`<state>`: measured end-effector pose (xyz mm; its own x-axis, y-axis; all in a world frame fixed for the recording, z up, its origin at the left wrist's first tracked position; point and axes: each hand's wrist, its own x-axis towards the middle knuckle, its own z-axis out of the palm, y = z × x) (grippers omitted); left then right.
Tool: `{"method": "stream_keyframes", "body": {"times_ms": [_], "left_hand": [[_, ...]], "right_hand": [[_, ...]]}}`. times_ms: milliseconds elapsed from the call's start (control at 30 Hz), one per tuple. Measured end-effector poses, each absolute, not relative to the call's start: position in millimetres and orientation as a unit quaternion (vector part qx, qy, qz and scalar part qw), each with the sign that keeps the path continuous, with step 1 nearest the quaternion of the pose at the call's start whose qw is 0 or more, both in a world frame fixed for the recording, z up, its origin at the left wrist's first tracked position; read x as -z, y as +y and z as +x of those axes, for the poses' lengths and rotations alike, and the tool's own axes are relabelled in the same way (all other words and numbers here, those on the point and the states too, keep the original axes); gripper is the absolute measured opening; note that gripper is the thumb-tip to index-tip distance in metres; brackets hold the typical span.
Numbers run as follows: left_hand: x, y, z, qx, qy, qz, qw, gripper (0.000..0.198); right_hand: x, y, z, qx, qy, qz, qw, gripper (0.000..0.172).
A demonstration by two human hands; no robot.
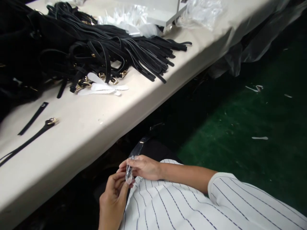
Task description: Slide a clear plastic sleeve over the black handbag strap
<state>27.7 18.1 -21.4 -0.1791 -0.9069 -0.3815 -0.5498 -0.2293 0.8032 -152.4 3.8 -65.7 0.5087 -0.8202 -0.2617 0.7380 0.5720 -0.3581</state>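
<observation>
Over my lap, both hands hold a black strap (137, 150) with clear plastic wrap (129, 172) around its near end. My left hand (114, 195) pinches the lower tip of the plastic between thumb and fingers. Just above it, my right hand (144, 167) grips the wrapped part, thumb on top. A small shiny piece shows farther up the strap, whose far end fades into the dark. To the left on the table lie a thin strap with a gold buckle (51, 121) and a short black strip (33, 118).
A big pile of black straps (144, 54) covers the back of the pale table (79, 127). White serrated strips (103, 88) lie before it. Behind are clear plastic pieces (127, 19) and a white box (163, 12). Scraps dot the green floor (220, 147).
</observation>
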Motion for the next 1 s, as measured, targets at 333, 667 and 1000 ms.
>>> {"method": "stream_keyframes", "body": {"times_ms": [333, 667, 1000], "left_hand": [[15.1, 30.6, 41.5, 0.453, -0.641, 0.616, 0.064, 0.032], [12.3, 0.3, 3.0, 0.468, -0.631, 0.608, 0.113, 0.034], [29.8, 15.6, 44.3, 0.457, -0.645, 0.604, 0.100, 0.042]], "right_hand": [[61.5, -26.5, -178.0, 0.604, 0.293, -0.056, 0.739, 0.037], [47.2, 1.7, -140.5, 0.502, 0.263, -0.159, 0.808, 0.045], [51.4, -1.6, -141.0, 0.558, 0.243, -0.130, 0.783, 0.044]]}}
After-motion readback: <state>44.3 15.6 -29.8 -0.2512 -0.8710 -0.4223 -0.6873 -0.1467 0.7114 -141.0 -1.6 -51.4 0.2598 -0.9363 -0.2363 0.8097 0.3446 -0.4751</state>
